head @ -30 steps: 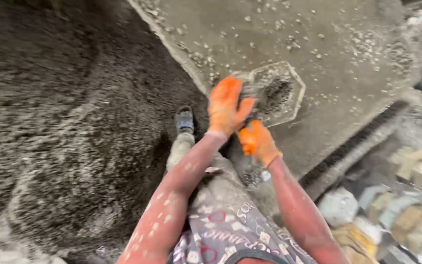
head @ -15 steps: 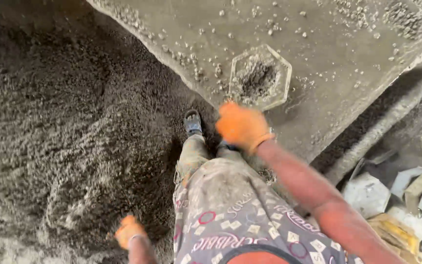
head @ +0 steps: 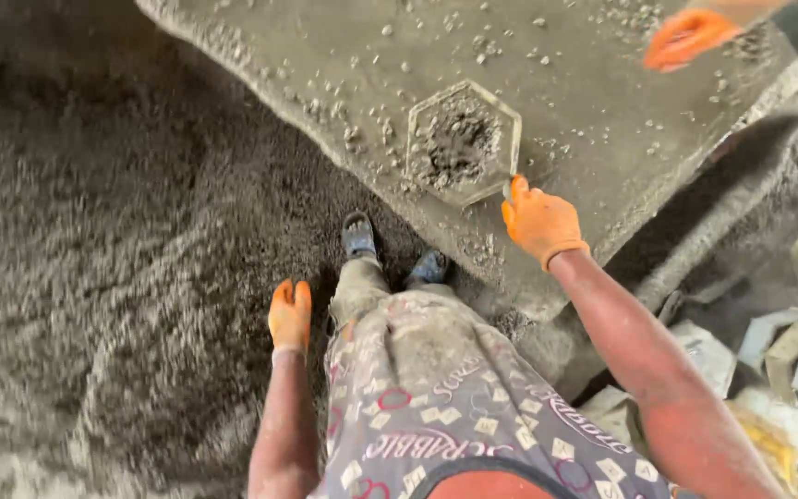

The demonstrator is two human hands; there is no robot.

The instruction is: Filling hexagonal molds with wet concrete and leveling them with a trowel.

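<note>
Right hand [head: 539, 222]: orange-gloved, fingers curled around the lower right rim of the hexagonal mould [head: 463, 141], gripping its edge.
Left hand [head: 289, 314]: orange-gloved, hanging beside the leg at 8 o'clock of the mould, fingers loosely extended, holding nothing.
Hexagonal mould: sits on the grey slab [head: 325, 46], at 12 o'clock of the feet, part-filled with dark gritty mix.
Mix heap [head: 94, 231]: dark, coarse, spread at 9 o'clock.
Another gloved hand [head: 690, 35]: a co-worker's, at 2 o'clock, over the slab.
Stacked moulds [head: 787, 342]: pale, at 4 o'clock, well apart.
</note>
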